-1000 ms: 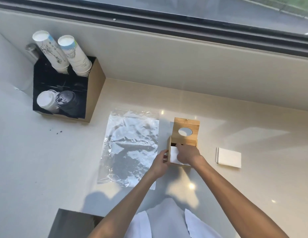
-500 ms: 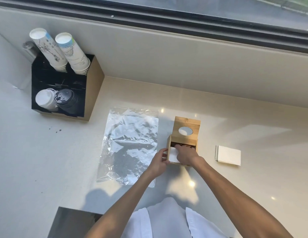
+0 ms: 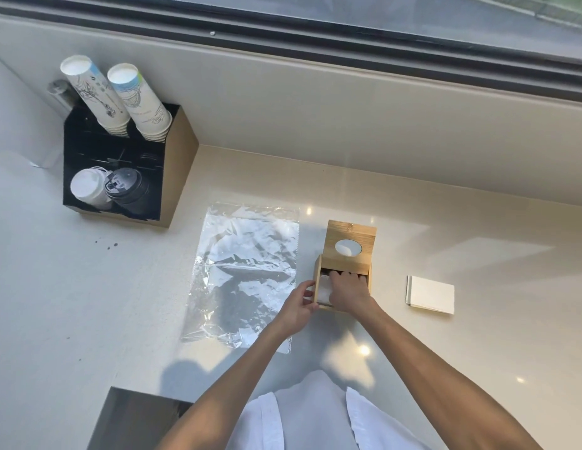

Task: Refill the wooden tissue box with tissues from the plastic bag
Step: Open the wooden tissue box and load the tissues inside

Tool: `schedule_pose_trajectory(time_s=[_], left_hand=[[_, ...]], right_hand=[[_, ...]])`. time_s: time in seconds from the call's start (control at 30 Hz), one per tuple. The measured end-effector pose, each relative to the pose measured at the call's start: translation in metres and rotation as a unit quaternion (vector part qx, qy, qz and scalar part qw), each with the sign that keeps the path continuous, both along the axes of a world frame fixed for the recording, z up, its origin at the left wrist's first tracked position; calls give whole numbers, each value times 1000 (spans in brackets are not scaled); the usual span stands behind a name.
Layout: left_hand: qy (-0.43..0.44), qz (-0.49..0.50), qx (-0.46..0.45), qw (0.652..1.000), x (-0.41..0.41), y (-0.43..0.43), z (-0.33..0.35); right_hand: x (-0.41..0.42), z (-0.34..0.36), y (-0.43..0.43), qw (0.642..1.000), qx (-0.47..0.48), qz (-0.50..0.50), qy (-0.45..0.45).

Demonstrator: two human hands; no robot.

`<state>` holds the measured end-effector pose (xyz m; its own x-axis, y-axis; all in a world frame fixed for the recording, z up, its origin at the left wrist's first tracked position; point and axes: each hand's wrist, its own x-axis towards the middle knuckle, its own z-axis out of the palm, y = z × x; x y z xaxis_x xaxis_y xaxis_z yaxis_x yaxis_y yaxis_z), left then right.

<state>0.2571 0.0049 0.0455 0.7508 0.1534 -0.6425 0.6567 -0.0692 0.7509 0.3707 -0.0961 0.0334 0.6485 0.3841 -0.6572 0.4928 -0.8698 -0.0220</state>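
Daylight came in through the window (image 3: 413, 17) at the top of my feed, and the scene was bright and fairly even. A paler sunlit band lay across the counter (image 3: 478, 336) on the right, with small round glints on its gloss. The plastic bag (image 3: 244, 274) threw white glare among its creases. A soft shadow sat low, left of centre. The window frame (image 3: 283, 37) bowed from the wide lens, and focus was sharp.

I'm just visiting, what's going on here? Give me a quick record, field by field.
Box: wooden tissue box, lid up
Left hand: holds the box's left wall
Right hand: on the tissues inside the box
Plastic bag: flat on the counter, left of the box
White stack: lies right of the box
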Motion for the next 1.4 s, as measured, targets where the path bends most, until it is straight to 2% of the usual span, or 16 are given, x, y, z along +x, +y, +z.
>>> schedule_pose_trajectory(time_s=[0.07, 0.23, 0.5, 0.6, 0.67, 0.73, 0.8, 0.87, 0.93, 1.0, 1.07, 1.13, 1.2, 1.3, 1.4], left_hand=[[-3, 4, 2, 1000, -1, 0, 0], [8, 8, -2, 1000, -2, -3, 3], [33, 10, 30, 999, -3, -10, 6], [32, 34, 91, 995, -2, -23, 13], [-24, 64, 178, 982, -4, -40, 27], [-132, 34, 278, 951, -4, -63, 37], [-232, -33, 363, 902, 8, -90, 40], [-278, -99, 394, 870, 32, -116, 43], [-295, -151, 379, 864, 62, -142, 41], [-253, -173, 328, 894, 95, -165, 32], [-125, -165, 228, 951, 132, -183, 19], [5, -123, 152, 981, 163, -195, 4], [82, -83, 132, 984, 180, -205, -11], [124, -29, 128, 983, 190, -214, -27], [149, 56, 67, 985, 194, -217, -34]], right_hand=[[-5, 0, -3, 1000, 9, 1, -12], [1, 7, -5, 996, 40, -51, 58], [-15, 6, -10, 998, 48, -14, 48], [-18, 13, -20, 994, 105, 20, 7], [-20, 23, -35, 985, 169, 16, 34], [-22, 32, -61, 964, 247, -57, 82], [-16, 44, -95, 933, 310, -166, 69], [-1, 52, -131, 899, 342, -273, 35], [22, 53, -167, 873, 327, -362, -8], [48, 45, -200, 847, 284, -446, -55], [72, 31, -228, 823, 244, -508, -63], [93, 17, -249, 815, 213, -538, -22], [107, 1, -263, 793, 225, -565, 39], [114, -18, -271, 741, 275, -601, 121], [113, -30, -272, 730, 315, -589, 142]])
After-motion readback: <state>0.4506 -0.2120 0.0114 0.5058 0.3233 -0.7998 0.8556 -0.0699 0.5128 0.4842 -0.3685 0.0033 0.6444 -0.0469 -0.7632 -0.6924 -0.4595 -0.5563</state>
